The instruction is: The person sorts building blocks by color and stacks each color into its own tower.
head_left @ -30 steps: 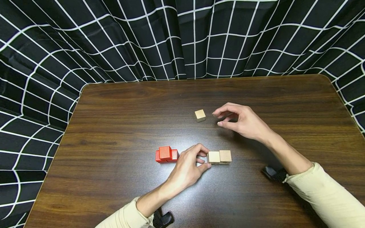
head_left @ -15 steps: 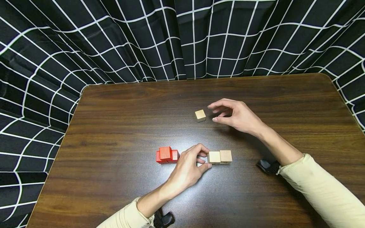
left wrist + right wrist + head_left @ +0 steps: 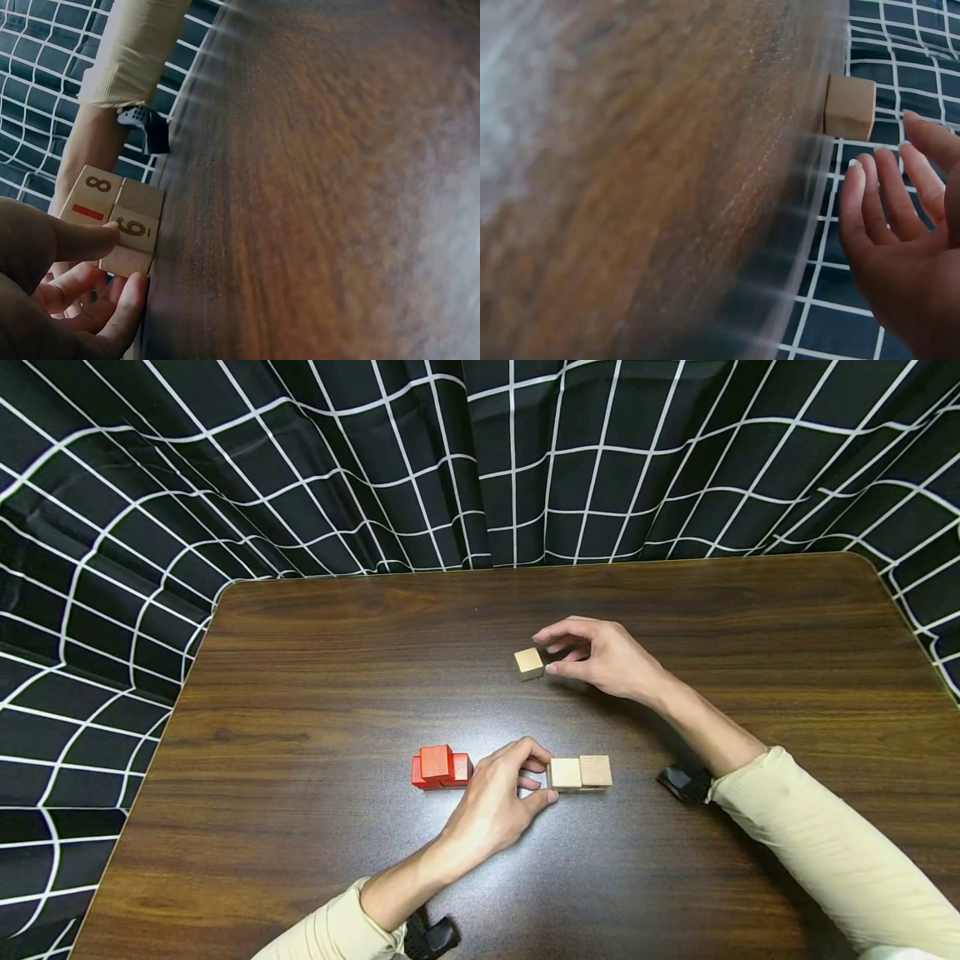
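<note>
My left hand [image 3: 495, 789] pinches the left end of a small stack of wooden blocks [image 3: 580, 772], thumb on the near side and index finger on the far side. In the left wrist view, a printed 8 with a red bar shows on one block [image 3: 91, 196], and a 6- or 9-like numeral on the block [image 3: 135, 226] beside it, partly under the thumb. Farther back on the table, my right hand [image 3: 611, 656] has its thumb and fingers spread just right of a single wooden block [image 3: 528, 664]. The right wrist view shows that block [image 3: 849, 109] just beyond the fingertips.
Several red blocks [image 3: 437, 766] stand left of my left hand, one of them on top. The dark wooden table [image 3: 315, 693] ends at a black curtain [image 3: 375, 468] with white grid lines.
My right hand has moved left and slightly away from me, to the single wooden block, its thumb and fingers staying apart. My left hand and the stack have stayed still.
</note>
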`<state>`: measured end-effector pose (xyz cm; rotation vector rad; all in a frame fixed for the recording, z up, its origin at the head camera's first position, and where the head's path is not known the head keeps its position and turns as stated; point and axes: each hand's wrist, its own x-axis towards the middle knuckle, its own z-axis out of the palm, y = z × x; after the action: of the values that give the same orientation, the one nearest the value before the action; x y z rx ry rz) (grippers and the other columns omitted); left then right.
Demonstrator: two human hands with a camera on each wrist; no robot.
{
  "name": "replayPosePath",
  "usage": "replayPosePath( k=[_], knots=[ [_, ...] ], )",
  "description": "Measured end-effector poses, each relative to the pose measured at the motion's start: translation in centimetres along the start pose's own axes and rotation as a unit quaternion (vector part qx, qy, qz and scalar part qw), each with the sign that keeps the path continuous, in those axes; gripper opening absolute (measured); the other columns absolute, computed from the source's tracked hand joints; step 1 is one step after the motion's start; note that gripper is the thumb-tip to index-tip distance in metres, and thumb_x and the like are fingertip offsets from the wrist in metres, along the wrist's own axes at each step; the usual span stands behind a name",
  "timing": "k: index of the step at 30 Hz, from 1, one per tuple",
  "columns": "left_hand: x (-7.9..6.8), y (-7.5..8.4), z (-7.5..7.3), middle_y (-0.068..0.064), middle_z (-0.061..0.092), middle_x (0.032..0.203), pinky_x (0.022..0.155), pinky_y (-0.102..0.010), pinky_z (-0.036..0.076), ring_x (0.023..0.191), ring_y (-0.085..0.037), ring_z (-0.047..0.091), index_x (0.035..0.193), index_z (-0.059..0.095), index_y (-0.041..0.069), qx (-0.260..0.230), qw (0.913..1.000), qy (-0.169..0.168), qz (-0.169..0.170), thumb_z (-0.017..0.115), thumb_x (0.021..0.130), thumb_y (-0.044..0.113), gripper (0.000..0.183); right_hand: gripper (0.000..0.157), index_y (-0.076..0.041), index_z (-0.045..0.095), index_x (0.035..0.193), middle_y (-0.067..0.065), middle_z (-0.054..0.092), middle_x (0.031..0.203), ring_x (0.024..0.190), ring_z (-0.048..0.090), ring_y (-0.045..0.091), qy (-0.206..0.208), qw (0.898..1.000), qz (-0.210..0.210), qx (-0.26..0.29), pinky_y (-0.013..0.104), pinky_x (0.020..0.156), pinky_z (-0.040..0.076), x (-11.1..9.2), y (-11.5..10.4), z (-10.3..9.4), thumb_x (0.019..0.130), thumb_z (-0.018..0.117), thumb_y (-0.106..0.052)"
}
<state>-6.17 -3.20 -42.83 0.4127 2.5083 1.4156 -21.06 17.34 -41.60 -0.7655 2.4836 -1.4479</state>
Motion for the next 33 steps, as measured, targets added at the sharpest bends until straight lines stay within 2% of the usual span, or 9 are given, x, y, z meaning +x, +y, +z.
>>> replayPosePath(
  k=[16,22,28,33],
  knots=[
    [0.0,0.0,0.1,0.000,0.069,0.100,0.076,-0.018,0.054,0.082,-0.005,0.067,0.105,0.065,0.016,-0.002,1.0000,0.002,0.003,0.083,0.079,0.006,0.033,0.035,-0.002,0.070,0.117,0.009,0.068,0.113,0.098,0.067,0.023,-0.006,0.999,0.001,-0.048,0.025,0.077,0.056,1.0,-0.2,1.2,0.083,0.077,0.001],
    [0.0,0.0,0.1,0.000,0.068,0.100,0.076,-0.018,0.054,0.082,-0.005,0.067,0.105,0.065,0.016,-0.002,1.0000,0.002,0.001,0.083,0.079,0.006,0.033,0.034,-0.004,0.071,0.116,0.009,0.069,0.109,0.096,0.068,0.021,-0.015,0.998,0.030,-0.046,0.018,0.074,0.053,1.2,0.0,1.3,0.083,0.078,-0.001],
    [0.1,0.0,0.1,0.001,0.068,0.100,0.077,-0.018,0.054,0.082,-0.006,0.067,0.105,0.065,0.016,-0.004,1.0000,0.002,0.002,0.083,0.079,0.006,0.033,0.031,-0.007,0.071,0.113,0.009,0.073,0.099,0.091,0.069,0.020,-0.024,0.997,0.057,-0.053,0.018,0.071,0.051,1.5,0.1,1.3,0.083,0.080,-0.004],
    [0.1,0.0,0.0,0.001,0.068,0.101,0.077,-0.018,0.054,0.082,-0.006,0.067,0.106,0.065,0.016,-0.006,1.0000,0.002,-0.001,0.083,0.079,0.006,0.033,0.030,-0.007,0.071,0.111,0.008,0.074,0.097,0.091,0.069,0.019,-0.025,0.996,0.057,-0.064,0.023,0.074,0.053,1.6,0.1,1.3,0.082,0.081,-0.006]
  ],
)
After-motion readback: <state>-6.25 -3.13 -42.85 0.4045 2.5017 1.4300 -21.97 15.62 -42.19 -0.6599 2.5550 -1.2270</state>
